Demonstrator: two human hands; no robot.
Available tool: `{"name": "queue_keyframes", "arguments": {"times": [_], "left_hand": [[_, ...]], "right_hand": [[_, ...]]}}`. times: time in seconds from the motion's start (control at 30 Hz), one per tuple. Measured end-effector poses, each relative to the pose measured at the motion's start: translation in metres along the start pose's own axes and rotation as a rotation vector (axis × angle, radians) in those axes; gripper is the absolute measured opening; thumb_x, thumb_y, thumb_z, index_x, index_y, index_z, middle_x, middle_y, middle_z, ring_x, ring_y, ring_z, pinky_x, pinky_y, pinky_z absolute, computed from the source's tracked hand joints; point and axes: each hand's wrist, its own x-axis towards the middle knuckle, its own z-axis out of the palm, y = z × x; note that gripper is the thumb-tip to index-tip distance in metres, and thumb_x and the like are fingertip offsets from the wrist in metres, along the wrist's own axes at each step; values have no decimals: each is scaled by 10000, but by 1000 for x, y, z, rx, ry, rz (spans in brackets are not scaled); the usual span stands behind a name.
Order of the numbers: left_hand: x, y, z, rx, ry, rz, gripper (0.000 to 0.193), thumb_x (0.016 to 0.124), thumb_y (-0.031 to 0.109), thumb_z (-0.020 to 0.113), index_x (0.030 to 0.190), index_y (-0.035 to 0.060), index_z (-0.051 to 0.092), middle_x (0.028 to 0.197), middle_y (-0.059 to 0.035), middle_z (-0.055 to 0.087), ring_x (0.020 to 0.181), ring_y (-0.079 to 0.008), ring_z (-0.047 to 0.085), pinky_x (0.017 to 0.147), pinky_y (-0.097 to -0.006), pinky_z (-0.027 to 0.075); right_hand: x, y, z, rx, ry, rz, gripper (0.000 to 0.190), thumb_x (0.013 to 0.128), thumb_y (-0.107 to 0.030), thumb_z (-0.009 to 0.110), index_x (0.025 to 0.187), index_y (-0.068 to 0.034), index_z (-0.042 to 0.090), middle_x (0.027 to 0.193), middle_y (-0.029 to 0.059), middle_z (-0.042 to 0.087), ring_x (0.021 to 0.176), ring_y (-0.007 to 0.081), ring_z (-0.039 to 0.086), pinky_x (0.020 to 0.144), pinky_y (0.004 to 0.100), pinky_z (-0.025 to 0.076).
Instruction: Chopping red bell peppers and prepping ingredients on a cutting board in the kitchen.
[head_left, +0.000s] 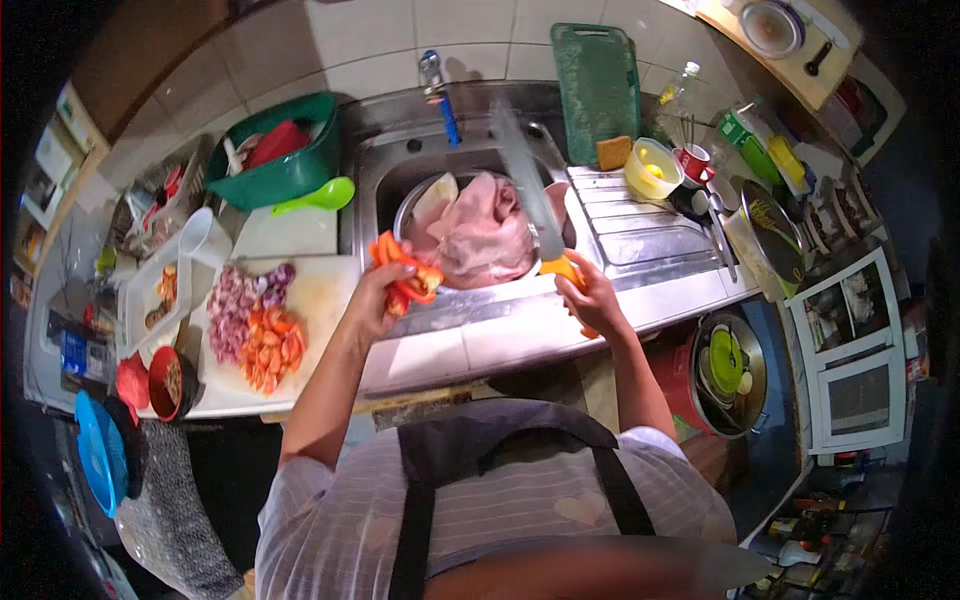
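Note:
My left hand (381, 294) is closed around pieces of orange-red bell pepper (409, 276) at the sink's front left. In my right hand (591, 294) is the orange handle of a large kitchen knife (534, 187); its blade points up and away, slightly blurred. Beyond and between both hands, a metal bowl (405, 206) of pale pink raw meat (486, 229) sits in the steel sink (367, 161). Left of my left hand lies a white cutting board (324, 300) bearing diced meat (234, 311), chopped red onion (279, 281) and cut tomatoes (271, 349).
A green basin (277, 180) and a lime-green ladle (330, 195) stand back left, near a white plastic cup (205, 236). Behind the sink are the faucet (433, 75) and an upright green board (598, 94). A plastic tub (651, 171) stands by the ridged drainboard (637, 232).

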Motion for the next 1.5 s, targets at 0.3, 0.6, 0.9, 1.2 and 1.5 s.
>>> {"name": "queue_keyframes", "arguments": {"times": [0.3, 0.6, 0.9, 1.2, 1.5], "left_hand": [[311, -1, 150, 584, 47, 263, 81, 709, 60, 603, 704, 74, 523, 629, -43, 553, 512, -151, 547, 463, -275, 453], [501, 65, 182, 882, 174, 98, 160, 827, 256, 602, 881, 105, 586, 762, -11, 610, 612, -123, 562, 494, -238, 402], [461, 57, 251, 1173, 48, 246, 333, 788, 346, 669, 631, 63, 593, 484, -85, 564, 372, -106, 485, 348, -206, 287], [404, 9, 318, 1142, -69, 615, 250, 754, 244, 719, 782, 12, 628, 596, -8, 589, 485, -56, 505, 394, -222, 371], [368, 44, 359, 1192, 173, 1261, 366, 714, 152, 702, 566, 95, 372, 520, 18, 413, 500, -85, 405, 426, -275, 350]], "right_hand": [[-15, 64, -143, 417, 108, 96, 470, 805, -18, 517, 1227, -29, 310, 827, 91, 570, 555, 134, 554, 468, 265, 482], [15, 101, -213, 498, 41, 140, 471, 802, -14, 567, 1212, -48, 339, 774, 54, 533, 541, 119, 537, 467, 259, 471], [64, 131, -204, 559, 22, 68, 442, 820, -40, 580, 1205, -39, 362, 796, 47, 519, 586, 100, 524, 510, 241, 454], [135, 28, -191, 770, 63, -121, 258, 924, -162, 454, 1148, -84, 352, 740, 62, 505, 515, 110, 518, 417, 254, 454], [148, 25, -159, 814, -49, 138, 236, 907, -227, 518, 1055, -92, 394, 707, 62, 536, 485, 134, 532, 409, 282, 477]]}}
